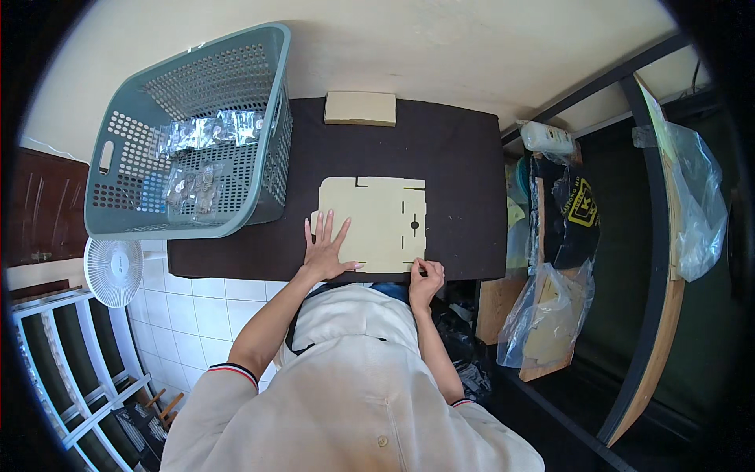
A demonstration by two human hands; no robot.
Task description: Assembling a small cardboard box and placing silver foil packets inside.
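Note:
A flat tan cardboard blank (373,224) with cut slots and a small dark round hole lies on the dark table (464,173), close to its front edge. My left hand (322,250) rests flat on the blank's lower left part, fingers spread. At the lower right corner of the blank, my right hand (426,279) pinches the cardboard edge between thumb and curled fingers. Behind the blank, a closed tan cardboard box (360,108) sits at the table's far edge.
A grey-green plastic basket (271,157) with several clear bags of small parts (197,189) stands on the table's left. Right of the table, a rack (653,197) holds plastic bags (696,212) and boards. A white fan (114,271) stands at the lower left.

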